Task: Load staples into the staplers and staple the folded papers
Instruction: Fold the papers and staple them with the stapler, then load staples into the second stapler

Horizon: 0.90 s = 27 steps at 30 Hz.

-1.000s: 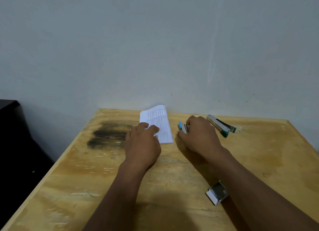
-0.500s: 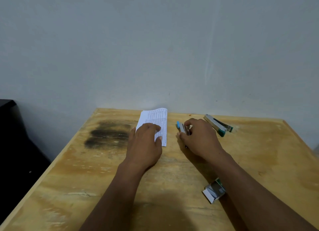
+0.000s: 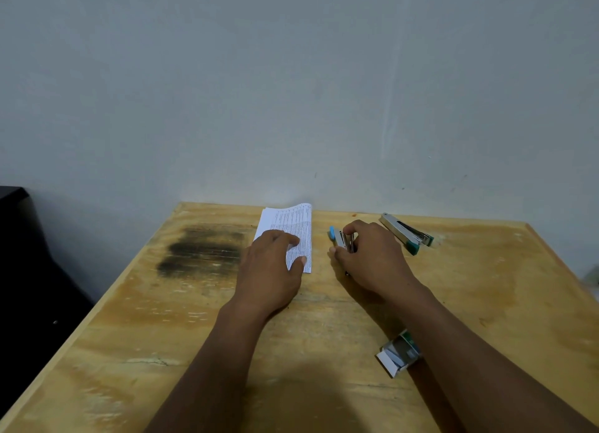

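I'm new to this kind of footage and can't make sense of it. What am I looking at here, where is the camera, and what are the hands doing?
There is no machine: the camera sits on a person's head, looking forward and down at their own two bare arms over a wooden table against a plain wall. The left hand lies flat on a folded printed paper, pinning it down. The right hand grips a small stapler with a blue end just right of the paper. A second stapler with a green end lies untouched farther right. Close to the person, partly hidden by the right forearm, is a small open staple box. The dark smudge on the left is a stain in the wood.
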Each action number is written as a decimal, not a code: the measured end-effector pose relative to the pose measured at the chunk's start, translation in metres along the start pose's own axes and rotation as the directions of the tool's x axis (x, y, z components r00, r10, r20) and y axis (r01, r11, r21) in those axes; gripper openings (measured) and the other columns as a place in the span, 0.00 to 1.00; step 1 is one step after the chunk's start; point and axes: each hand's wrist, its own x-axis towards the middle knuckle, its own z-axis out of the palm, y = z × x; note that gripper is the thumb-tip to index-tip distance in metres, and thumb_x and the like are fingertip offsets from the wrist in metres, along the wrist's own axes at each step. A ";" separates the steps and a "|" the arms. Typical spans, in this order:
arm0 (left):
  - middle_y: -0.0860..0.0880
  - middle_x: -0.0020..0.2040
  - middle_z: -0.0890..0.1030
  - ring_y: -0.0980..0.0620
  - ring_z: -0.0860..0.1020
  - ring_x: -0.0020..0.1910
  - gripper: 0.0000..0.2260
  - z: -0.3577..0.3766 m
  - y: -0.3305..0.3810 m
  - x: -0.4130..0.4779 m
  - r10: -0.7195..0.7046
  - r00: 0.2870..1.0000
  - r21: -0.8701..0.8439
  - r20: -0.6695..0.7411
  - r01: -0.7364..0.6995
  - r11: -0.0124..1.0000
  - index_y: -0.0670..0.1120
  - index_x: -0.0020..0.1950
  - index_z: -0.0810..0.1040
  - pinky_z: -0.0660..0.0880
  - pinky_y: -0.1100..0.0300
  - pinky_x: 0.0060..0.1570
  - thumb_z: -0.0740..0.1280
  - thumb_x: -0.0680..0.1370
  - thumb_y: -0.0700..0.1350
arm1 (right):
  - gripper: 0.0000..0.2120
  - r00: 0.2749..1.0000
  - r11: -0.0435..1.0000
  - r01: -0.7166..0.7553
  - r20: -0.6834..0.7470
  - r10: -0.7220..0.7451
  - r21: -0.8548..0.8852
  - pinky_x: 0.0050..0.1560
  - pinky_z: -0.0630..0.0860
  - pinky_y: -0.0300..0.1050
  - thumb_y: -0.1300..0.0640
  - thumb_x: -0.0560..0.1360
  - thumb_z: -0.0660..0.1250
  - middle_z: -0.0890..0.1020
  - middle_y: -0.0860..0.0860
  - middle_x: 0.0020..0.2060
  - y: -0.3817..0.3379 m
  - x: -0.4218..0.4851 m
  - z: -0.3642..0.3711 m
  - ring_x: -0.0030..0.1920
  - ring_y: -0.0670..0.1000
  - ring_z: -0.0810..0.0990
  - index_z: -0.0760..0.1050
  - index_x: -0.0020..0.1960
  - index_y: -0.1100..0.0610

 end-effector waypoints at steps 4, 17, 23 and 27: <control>0.52 0.68 0.77 0.51 0.74 0.67 0.17 0.001 0.000 0.000 -0.006 1.000 -0.005 -0.009 0.006 1.000 0.51 0.67 0.77 0.68 0.52 0.68 0.68 0.79 0.52 | 0.25 0.998 0.999 0.003 0.057 -0.005 0.048 0.49 0.73 0.43 0.43 0.75 0.68 0.80 0.52 0.59 0.001 -0.002 -0.004 0.54 0.51 0.78 0.72 0.68 0.51; 0.55 0.63 0.79 0.54 0.75 0.66 0.13 0.003 0.019 -0.007 0.060 0.991 -0.030 -0.116 -0.064 0.998 0.53 0.64 0.78 0.47 0.50 0.79 0.67 0.80 0.50 | 0.26 0.970 0.963 -0.221 -0.137 0.201 -0.151 0.59 0.71 0.56 0.42 0.72 0.70 0.76 0.55 0.66 0.079 -0.013 -0.061 0.66 0.61 0.69 0.71 0.68 0.47; 0.56 0.64 0.79 0.57 0.74 0.66 0.14 0.008 0.032 -0.011 0.128 0.982 -0.098 -0.139 -0.142 0.985 0.54 0.65 0.77 0.55 0.50 0.79 0.68 0.80 0.51 | 0.19 0.984 0.990 -0.129 -0.132 0.121 -0.052 0.53 0.77 0.54 0.45 0.73 0.71 0.83 0.52 0.55 0.080 -0.007 -0.054 0.53 0.56 0.79 0.77 0.61 0.49; 0.55 0.67 0.77 0.55 0.72 0.66 0.19 0.006 0.043 -0.015 0.165 0.974 -0.209 -0.156 -0.196 0.958 0.56 0.69 0.73 0.68 0.50 0.70 0.70 0.79 0.53 | 0.06 0.974 0.899 -0.027 -0.189 0.122 0.437 0.39 0.75 0.43 0.50 0.76 0.69 0.84 0.49 0.42 0.069 -0.018 -0.065 0.42 0.47 0.80 0.83 0.47 0.51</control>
